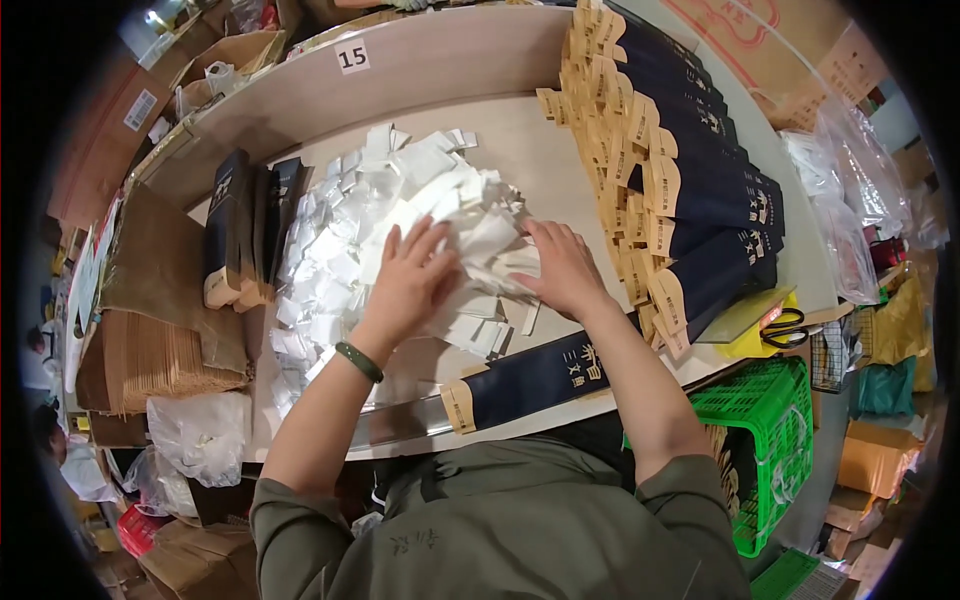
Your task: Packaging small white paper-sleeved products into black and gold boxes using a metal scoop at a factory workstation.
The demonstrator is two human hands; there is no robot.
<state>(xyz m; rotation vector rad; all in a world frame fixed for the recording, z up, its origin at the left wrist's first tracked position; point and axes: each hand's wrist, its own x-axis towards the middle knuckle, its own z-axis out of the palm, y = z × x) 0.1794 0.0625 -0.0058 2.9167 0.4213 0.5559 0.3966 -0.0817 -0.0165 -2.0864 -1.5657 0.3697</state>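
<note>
A loose heap of small white packets or slips [330, 245] covers the middle of the work table; their exact kind is hard to tell. My left hand [410, 280] rests on the heap's near side, fingers apart and a little blurred, the thumb side partly hidden. At the heap's right edge my right hand [568, 268] curves inward, thumb and fingers spread around some longer white strips. Neither hand clearly grips a piece. Below my right forearm lies a flat navy and tan packaging sleeve [530, 383] along the table's front edge.
Stacked navy and tan sleeves [700, 190] overlap along the right side. More dark sleeves [229, 225] stand at left beside an open carton [165, 280]. Black-handled scissors [785, 328] lie at the right corner, above a green crate [765, 400]. A raised board [440, 62] edges the back.
</note>
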